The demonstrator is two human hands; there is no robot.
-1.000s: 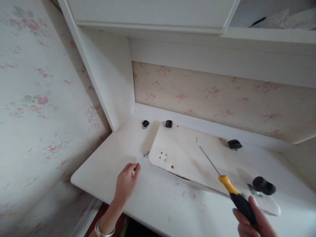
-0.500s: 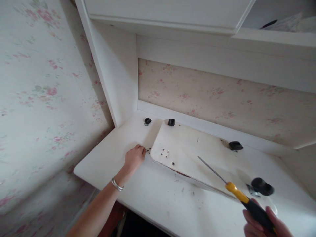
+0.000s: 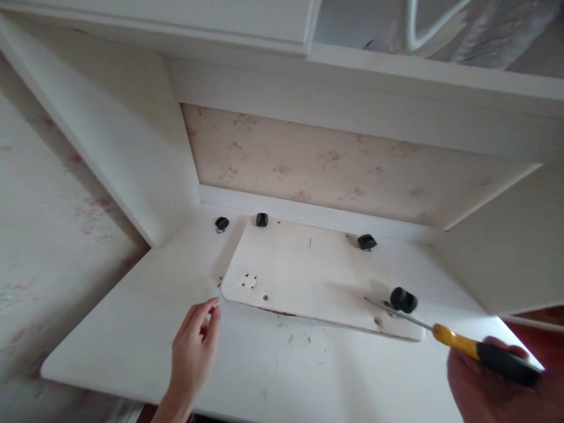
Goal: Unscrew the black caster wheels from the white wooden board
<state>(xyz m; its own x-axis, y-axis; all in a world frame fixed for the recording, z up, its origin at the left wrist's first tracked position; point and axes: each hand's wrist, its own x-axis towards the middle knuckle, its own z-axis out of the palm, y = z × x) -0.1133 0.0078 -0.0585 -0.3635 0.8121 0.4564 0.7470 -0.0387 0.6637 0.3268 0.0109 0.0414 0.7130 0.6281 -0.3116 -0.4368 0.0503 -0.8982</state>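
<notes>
My right hand (image 3: pixel 489 376) grips the black and yellow handle of a screwdriver (image 3: pixel 458 341). The shaft points left, its tip over the right part of a white board (image 3: pixel 304 276) that lies on the white desk. Near the tip, a black caster (image 3: pixel 403 299) stands at the board's right end. My left hand (image 3: pixel 194 343) is above the desk by the board's front left corner, thumb and forefinger pinched together; anything between them is too small to make out. Just beyond the fingertips lie several small dark screws (image 3: pixel 220 281). Screw holes (image 3: pixel 249 281) mark the board's left end.
A loose caster (image 3: pixel 221 224) lies on the desk (image 3: pixel 145 329) at the back left. Two more casters, one at the board's back left (image 3: pixel 262 220) and one at its back right (image 3: pixel 366 241), stand near the wall. A white cabinet (image 3: pixel 154 23) overhangs the desk.
My left hand has drawn back from the small screws toward me. The screwdriver has swung lower and closer to the right caster. The whole view has shifted to the right.
</notes>
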